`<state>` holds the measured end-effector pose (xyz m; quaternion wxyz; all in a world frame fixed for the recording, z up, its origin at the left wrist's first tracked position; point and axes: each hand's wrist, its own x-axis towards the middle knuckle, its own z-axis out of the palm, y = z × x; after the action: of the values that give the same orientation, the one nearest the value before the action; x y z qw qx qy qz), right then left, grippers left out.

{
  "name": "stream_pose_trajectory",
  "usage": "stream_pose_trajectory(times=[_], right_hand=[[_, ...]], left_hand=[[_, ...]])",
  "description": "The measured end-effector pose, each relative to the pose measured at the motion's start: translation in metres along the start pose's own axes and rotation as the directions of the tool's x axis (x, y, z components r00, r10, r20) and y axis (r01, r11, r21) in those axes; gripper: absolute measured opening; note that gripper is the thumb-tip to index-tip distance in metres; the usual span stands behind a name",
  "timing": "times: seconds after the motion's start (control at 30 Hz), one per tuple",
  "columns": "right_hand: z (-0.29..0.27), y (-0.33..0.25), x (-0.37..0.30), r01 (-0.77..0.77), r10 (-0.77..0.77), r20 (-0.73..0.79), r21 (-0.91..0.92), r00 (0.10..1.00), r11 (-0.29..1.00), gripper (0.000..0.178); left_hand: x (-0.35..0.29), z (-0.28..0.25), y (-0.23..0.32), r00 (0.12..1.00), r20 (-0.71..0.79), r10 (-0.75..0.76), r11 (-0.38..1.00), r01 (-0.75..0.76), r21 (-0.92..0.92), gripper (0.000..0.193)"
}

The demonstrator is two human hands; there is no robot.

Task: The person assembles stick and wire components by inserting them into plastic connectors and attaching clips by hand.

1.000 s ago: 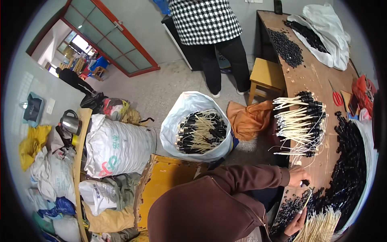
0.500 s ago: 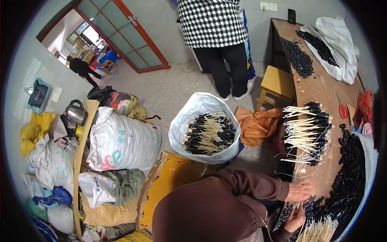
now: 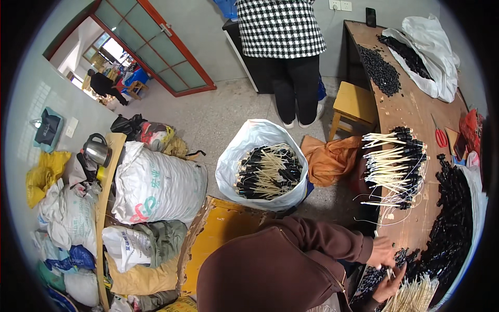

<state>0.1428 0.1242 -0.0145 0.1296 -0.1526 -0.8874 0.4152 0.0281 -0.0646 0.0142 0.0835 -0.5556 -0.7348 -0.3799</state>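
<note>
Pinching pale stick [image 3: 389, 272] in right hand [image 3: 390, 286], near left hand [image 3: 383, 252] (can't tell grip); at near right, over table [image 3: 413, 226], black pieces [image 3: 370, 279] and stick bundle [image 3: 413, 296] alongside, probably for easy reach.

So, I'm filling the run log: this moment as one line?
left hand: near small black pieces, grip unclear; right hand: beside pale sticks, grip unclear; red-handled scissors: on table

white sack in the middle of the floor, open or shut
Open. The white sack has its mouth spread wide, with pale sticks visible inside.
</note>
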Motion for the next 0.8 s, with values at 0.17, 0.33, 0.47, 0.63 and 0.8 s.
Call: stream_pose_trajectory(times=[0.17,0.33,0.47,0.63,0.8], right_hand=[[0.014,0.02,-0.002,-0.009,-0.011,0.151,0.13,0.988,0.991,0.06],[0.022,0.007,0.0,0.034,-0.034,0.002,0.042,0.999,0.999,0.035],[-0.009,0.007,0.013,0.082,-0.079,0.198,-0.006,0.977,0.997,0.026],[-0.004,0.013,0.005,0.039,-0.044,0.151,0.039,0.988,0.999,0.031],[-0.016,0.014,-0.003,0.267,-0.246,0.137,-0.166,0.96,0.949,0.032]], left_hand=[[-0.005,0.023,0.002,0.991,0.134,-0.029,0.996,0.018,0.083,0.016],[-0.006,0.037,-0.003,0.997,-0.074,-0.009,0.992,0.019,0.128,0.013],[-0.006,0.037,-0.003,0.962,0.049,-0.268,0.963,0.266,0.035,0.012],[0.0,0.039,-0.006,0.985,0.014,-0.174,0.984,0.175,-0.031,0.013],[0.008,0.035,0.01,0.993,0.064,-0.098,0.995,0.099,-0.015,0.018]])
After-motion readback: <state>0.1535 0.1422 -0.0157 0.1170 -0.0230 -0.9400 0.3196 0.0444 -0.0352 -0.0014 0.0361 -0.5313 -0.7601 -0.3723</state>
